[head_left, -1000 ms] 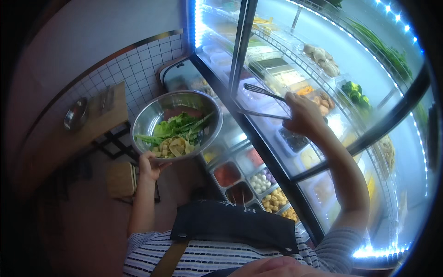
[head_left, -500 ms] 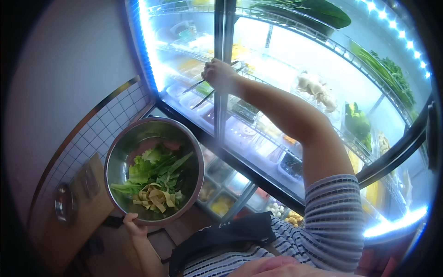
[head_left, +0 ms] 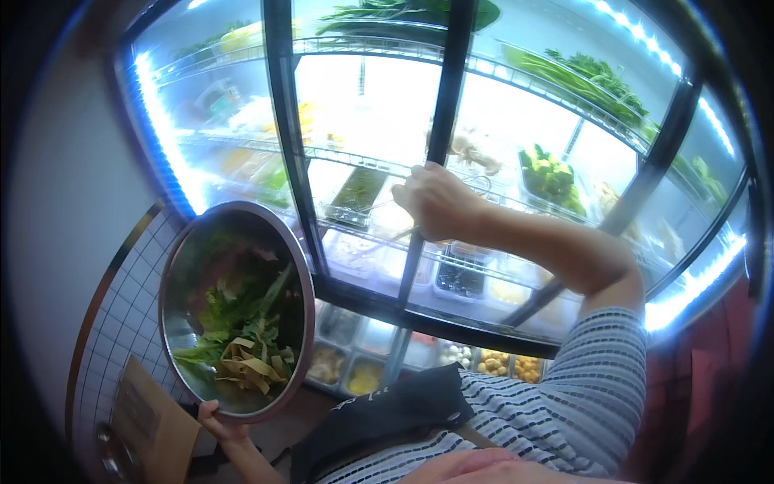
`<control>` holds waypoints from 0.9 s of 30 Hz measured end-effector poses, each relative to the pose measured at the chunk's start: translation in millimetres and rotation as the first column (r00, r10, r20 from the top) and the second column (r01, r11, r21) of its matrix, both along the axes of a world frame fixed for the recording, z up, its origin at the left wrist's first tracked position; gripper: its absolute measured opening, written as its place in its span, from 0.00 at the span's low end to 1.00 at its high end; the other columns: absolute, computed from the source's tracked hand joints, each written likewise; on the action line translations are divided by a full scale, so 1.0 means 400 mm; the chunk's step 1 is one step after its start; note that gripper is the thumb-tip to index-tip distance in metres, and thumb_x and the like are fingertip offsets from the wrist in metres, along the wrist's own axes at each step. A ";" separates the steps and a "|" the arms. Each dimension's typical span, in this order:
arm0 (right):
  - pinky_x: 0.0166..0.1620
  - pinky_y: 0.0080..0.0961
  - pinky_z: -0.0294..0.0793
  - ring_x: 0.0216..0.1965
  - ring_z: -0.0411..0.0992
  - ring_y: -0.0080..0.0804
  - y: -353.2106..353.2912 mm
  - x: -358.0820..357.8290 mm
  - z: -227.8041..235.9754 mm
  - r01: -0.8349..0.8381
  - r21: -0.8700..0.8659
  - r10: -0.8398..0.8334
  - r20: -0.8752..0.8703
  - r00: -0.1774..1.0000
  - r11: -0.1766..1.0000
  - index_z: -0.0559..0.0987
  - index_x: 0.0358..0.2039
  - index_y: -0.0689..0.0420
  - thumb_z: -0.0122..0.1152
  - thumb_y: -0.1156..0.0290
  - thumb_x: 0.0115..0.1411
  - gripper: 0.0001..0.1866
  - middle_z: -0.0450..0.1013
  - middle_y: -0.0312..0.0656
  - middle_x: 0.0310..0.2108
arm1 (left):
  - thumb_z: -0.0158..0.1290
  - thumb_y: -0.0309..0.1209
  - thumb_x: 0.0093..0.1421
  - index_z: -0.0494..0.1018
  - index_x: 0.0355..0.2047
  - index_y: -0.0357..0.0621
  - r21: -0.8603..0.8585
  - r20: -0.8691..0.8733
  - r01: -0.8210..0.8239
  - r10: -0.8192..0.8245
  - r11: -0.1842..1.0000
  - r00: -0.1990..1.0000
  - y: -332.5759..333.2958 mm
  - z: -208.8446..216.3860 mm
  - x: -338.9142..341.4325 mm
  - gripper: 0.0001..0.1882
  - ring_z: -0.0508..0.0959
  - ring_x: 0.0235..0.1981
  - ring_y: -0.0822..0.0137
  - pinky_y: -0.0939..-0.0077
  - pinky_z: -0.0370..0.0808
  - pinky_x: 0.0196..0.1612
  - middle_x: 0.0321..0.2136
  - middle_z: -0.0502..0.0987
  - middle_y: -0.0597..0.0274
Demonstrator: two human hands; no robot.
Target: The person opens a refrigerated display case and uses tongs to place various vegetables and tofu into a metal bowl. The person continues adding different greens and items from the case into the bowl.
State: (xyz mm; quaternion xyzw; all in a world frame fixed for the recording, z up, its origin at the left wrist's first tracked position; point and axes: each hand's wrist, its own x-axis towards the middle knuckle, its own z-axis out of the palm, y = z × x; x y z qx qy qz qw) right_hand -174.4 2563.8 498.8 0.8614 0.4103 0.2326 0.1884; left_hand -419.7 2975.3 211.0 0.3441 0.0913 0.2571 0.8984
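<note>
My left hand [head_left: 222, 423] grips the rim of a large stainless steel bowl [head_left: 310, 323] tilted toward me. Inside lie green leafy vegetables [head_left: 222, 310] and, nearest me, a clump of pale yellow-tan strips [head_left: 250, 367], perhaps tofu skin. My right hand [head_left: 435, 202] is closed at the dark upright door bar [head_left: 448, 89] of a lit glass display fridge. Metal tongs [head_left: 484, 184] are in that hand, partly hidden by it; their blurred tips point left.
Wire shelves [head_left: 363, 48] in the fridge hold leafy greens [head_left: 584, 85], a tray of broccoli [head_left: 552, 177] and a black-filled container [head_left: 459, 274]. Below sit several food bins [head_left: 367, 375]. A wire grid [head_left: 121, 298] and a brown board [head_left: 153, 419] are at left.
Two door bars that nearly overlapped now stand apart, my right hand at the right one. That hand moved right and lower with the tongs. The view shifted; the bowl sits further left and more tilted.
</note>
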 end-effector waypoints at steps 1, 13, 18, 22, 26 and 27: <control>0.42 0.34 0.72 0.34 0.74 0.40 -0.056 -0.063 0.000 0.062 0.047 -0.061 -0.032 0.998 0.997 0.76 0.29 0.61 0.61 0.76 0.50 0.05 0.75 0.44 0.24 | 0.48 0.38 0.47 0.66 0.56 0.30 0.025 -0.007 -0.020 0.020 0.999 1.000 0.003 0.009 0.005 0.35 0.76 0.49 0.52 0.62 0.75 0.53 0.49 0.73 0.47; 0.42 0.36 0.73 0.34 0.74 0.44 -0.356 -0.360 0.080 0.486 0.150 -0.463 -0.164 0.871 0.861 0.75 0.29 0.58 0.65 0.74 0.39 0.14 0.74 0.44 0.24 | 0.41 0.41 0.58 0.69 0.43 0.31 0.821 0.055 -0.293 0.443 0.490 0.895 0.008 0.091 -0.060 0.24 0.77 0.40 0.63 0.74 0.76 0.45 0.41 0.76 0.49; 0.33 0.33 0.73 0.26 0.73 0.42 -0.366 -0.396 0.178 0.653 0.219 -0.543 -0.401 0.738 0.726 0.73 0.43 0.63 0.73 0.64 0.47 0.26 0.71 0.43 0.22 | 0.40 0.43 0.55 0.69 0.47 0.29 0.272 -0.036 0.197 -0.195 0.942 0.980 0.009 0.197 -0.036 0.29 0.78 0.42 0.60 0.69 0.77 0.48 0.42 0.77 0.47; 0.29 0.26 0.75 0.26 0.72 0.27 -0.307 -0.427 0.348 0.310 0.539 -0.299 -0.110 0.948 0.783 0.69 0.60 0.57 0.75 0.61 0.53 0.37 0.71 0.38 0.26 | 0.42 0.40 0.53 0.72 0.43 0.30 0.220 -0.118 0.119 -0.095 0.968 0.988 -0.006 0.269 -0.005 0.26 0.80 0.36 0.60 0.72 0.79 0.41 0.37 0.79 0.51; 0.32 0.32 0.76 0.32 0.77 0.32 -0.177 -0.385 0.598 0.407 0.491 -0.601 0.346 0.720 0.770 0.76 0.53 0.58 0.74 0.62 0.53 0.29 0.78 0.44 0.34 | 0.46 0.36 0.54 0.73 0.41 0.27 0.356 -0.130 0.122 -0.080 0.927 0.988 -0.016 0.357 0.072 0.23 0.80 0.28 0.61 0.75 0.80 0.35 0.34 0.80 0.51; 0.35 0.35 0.76 0.35 0.78 0.34 -0.146 -0.394 0.638 0.464 0.401 -0.609 0.423 0.671 0.790 0.79 0.49 0.57 0.72 0.62 0.53 0.24 0.79 0.46 0.36 | 0.46 0.36 0.54 0.73 0.43 0.26 0.282 -0.106 0.195 -0.171 0.939 0.979 -0.023 0.384 0.091 0.23 0.81 0.29 0.60 0.74 0.80 0.36 0.34 0.80 0.49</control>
